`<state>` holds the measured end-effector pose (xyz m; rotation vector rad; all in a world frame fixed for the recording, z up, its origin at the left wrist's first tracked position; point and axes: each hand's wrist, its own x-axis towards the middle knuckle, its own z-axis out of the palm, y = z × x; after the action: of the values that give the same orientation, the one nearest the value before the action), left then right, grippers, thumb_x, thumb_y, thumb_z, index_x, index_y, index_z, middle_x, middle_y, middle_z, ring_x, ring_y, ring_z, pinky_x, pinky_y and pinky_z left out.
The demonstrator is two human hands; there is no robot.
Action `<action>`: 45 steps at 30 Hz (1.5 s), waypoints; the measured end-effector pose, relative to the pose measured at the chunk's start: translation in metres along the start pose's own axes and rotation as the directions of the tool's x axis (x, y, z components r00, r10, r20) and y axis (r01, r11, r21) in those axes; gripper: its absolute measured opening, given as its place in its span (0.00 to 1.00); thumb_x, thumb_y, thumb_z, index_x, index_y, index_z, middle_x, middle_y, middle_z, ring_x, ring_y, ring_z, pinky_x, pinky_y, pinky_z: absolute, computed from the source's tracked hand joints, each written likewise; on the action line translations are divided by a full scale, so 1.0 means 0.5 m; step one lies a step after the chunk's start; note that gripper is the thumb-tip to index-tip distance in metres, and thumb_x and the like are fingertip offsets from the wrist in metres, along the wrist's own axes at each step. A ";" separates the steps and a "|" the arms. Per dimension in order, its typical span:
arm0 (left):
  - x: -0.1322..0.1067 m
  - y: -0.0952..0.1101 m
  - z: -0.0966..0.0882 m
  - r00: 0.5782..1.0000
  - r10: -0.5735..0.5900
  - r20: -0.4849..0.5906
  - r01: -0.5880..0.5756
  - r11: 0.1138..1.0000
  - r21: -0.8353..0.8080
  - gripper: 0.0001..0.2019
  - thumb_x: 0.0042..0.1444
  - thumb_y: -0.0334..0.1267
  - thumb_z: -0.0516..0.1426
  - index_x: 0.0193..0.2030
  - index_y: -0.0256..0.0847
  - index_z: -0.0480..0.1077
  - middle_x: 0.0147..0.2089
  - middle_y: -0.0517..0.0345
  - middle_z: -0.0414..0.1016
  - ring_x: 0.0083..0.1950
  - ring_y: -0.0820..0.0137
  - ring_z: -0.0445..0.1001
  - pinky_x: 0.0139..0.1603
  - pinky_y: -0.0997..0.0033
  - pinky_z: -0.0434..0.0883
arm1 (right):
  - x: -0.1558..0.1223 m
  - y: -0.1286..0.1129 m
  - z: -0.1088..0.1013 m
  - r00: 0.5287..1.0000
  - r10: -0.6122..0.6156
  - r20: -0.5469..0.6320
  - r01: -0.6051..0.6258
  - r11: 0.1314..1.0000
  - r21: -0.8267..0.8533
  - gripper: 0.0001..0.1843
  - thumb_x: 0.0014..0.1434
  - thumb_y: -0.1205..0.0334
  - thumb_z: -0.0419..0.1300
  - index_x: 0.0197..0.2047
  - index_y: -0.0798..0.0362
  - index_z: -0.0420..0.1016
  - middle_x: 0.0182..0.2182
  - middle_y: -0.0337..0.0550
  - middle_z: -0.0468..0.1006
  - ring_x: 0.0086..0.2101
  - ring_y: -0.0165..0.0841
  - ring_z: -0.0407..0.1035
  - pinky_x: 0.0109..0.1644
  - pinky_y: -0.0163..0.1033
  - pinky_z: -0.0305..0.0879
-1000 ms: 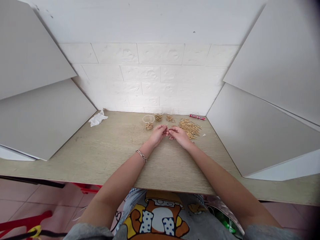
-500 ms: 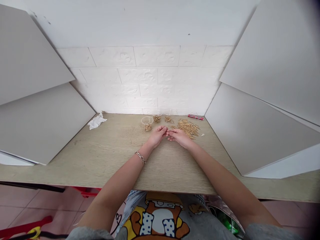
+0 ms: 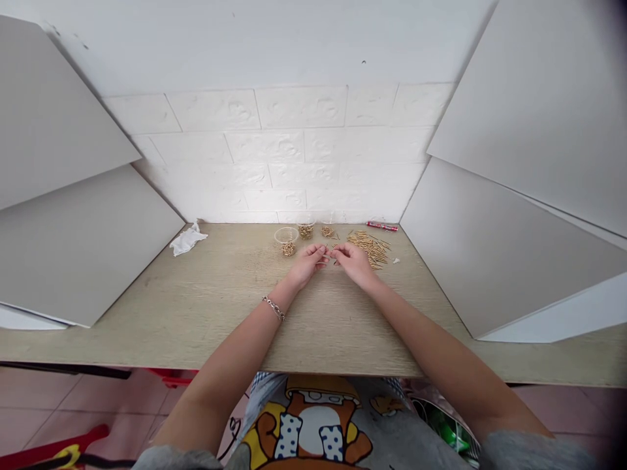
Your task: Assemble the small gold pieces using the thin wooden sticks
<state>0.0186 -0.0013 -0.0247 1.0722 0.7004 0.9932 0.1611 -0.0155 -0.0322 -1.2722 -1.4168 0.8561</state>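
My left hand [image 3: 309,261], with a bracelet on its wrist, pinches a slim gold-coloured pin; only a sliver of it shows above the fingertips. Close beside it, my right hand [image 3: 353,262] is closed in a pinch, and what lies between its fingers is too small to make out. Just beyond the right hand lies a pile of slim gold-coloured pins [image 3: 375,248]. A clear round cup [image 3: 286,235] with small gold-coloured pieces [image 3: 289,249] stands behind the left hand. Farther back are two more clusters of gold-coloured pieces, one [image 3: 306,231] left of the other [image 3: 327,231].
A red tube-shaped item [image 3: 382,226] lies by the wall at the back right. Crumpled white tissue [image 3: 189,239] is at the back left of the wooden table [image 3: 206,307]. Grey-white panels, left [image 3: 73,248] and right [image 3: 519,254], flank the workspace.
The right hand has drawn slightly back from the left, and its fingers are more bent. The left hand keeps its pinch. The whole view has shifted a little.
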 end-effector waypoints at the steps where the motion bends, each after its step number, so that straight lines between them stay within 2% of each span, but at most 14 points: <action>1: 0.000 -0.001 -0.001 1.000 -0.008 0.001 0.008 1.000 0.010 0.13 0.45 0.43 0.60 0.31 0.35 0.66 0.33 0.59 0.70 0.29 0.79 0.66 0.32 0.77 0.62 | -0.001 -0.003 -0.003 0.999 -0.035 -0.030 0.034 0.999 -0.023 0.08 0.51 0.60 0.55 0.32 0.54 0.70 0.29 0.40 0.75 0.25 0.28 0.68 0.32 0.36 0.65; 6: 0.005 -0.009 -0.003 1.000 -0.022 0.018 0.021 0.998 0.054 0.12 0.45 0.43 0.60 0.32 0.35 0.68 0.33 0.59 0.71 0.26 0.80 0.65 0.30 0.78 0.61 | -0.011 -0.025 -0.016 0.980 -0.167 -0.104 0.150 0.977 -0.153 0.10 0.52 0.58 0.54 0.34 0.54 0.71 0.28 0.41 0.75 0.28 0.31 0.68 0.34 0.37 0.63; 15: 0.011 -0.017 -0.005 0.998 -0.010 0.060 0.003 0.993 0.115 0.12 0.45 0.43 0.59 0.32 0.35 0.69 0.30 0.59 0.71 0.25 0.80 0.63 0.28 0.78 0.59 | -0.016 -0.027 -0.015 0.947 -0.309 -0.094 0.266 0.911 -0.314 0.11 0.53 0.58 0.52 0.33 0.52 0.74 0.29 0.42 0.76 0.28 0.33 0.67 0.34 0.38 0.63; 26: 0.014 -0.021 -0.006 0.998 0.011 0.059 -0.020 0.988 0.152 0.13 0.45 0.44 0.59 0.31 0.35 0.69 0.30 0.59 0.70 0.25 0.80 0.62 0.27 0.78 0.59 | -0.019 -0.026 -0.013 0.943 -0.321 -0.088 0.271 0.894 -0.357 0.11 0.54 0.58 0.52 0.34 0.52 0.74 0.29 0.42 0.76 0.28 0.33 0.67 0.35 0.38 0.63; 30: 0.012 -0.019 -0.002 0.999 0.025 0.046 -0.032 0.985 0.171 0.12 0.45 0.44 0.58 0.30 0.35 0.69 0.29 0.59 0.70 0.24 0.79 0.61 0.27 0.78 0.58 | -0.019 -0.024 -0.016 0.939 -0.339 -0.054 0.289 0.866 -0.409 0.11 0.55 0.59 0.51 0.34 0.51 0.73 0.30 0.42 0.76 0.29 0.33 0.67 0.35 0.38 0.62; 39: 0.003 -0.002 0.006 0.989 0.147 0.004 -0.133 0.884 0.449 0.09 0.48 0.39 0.55 0.21 0.38 0.68 0.22 0.61 0.67 0.24 0.76 0.59 0.27 0.76 0.57 | -0.013 -0.029 -0.031 0.933 -0.338 0.124 0.341 0.719 -0.606 0.11 0.57 0.63 0.49 0.34 0.51 0.72 0.31 0.44 0.75 0.33 0.35 0.67 0.36 0.37 0.59; 42: 0.000 0.002 0.006 0.984 0.175 0.016 -0.158 0.838 0.522 0.09 0.49 0.36 0.53 0.20 0.38 0.67 0.21 0.60 0.66 0.25 0.74 0.60 0.29 0.75 0.58 | -0.011 -0.030 -0.036 0.931 -0.327 0.161 0.356 0.720 -0.596 0.10 0.57 0.64 0.49 0.33 0.52 0.72 0.30 0.43 0.75 0.31 0.34 0.66 0.34 0.36 0.58; 45: -0.003 0.004 0.007 0.981 0.194 0.029 -0.176 0.805 0.566 0.09 0.50 0.34 0.52 0.21 0.38 0.67 0.22 0.60 0.67 0.26 0.74 0.61 0.31 0.74 0.58 | -0.011 -0.031 -0.037 0.947 -0.288 0.143 0.319 0.781 -0.536 0.10 0.55 0.64 0.50 0.32 0.52 0.72 0.25 0.41 0.74 0.27 0.32 0.65 0.33 0.35 0.57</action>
<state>0.0204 -0.0036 -0.0215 1.6791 0.9648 0.9905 0.1746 -0.0261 -0.0142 -1.3855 -1.9402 0.2529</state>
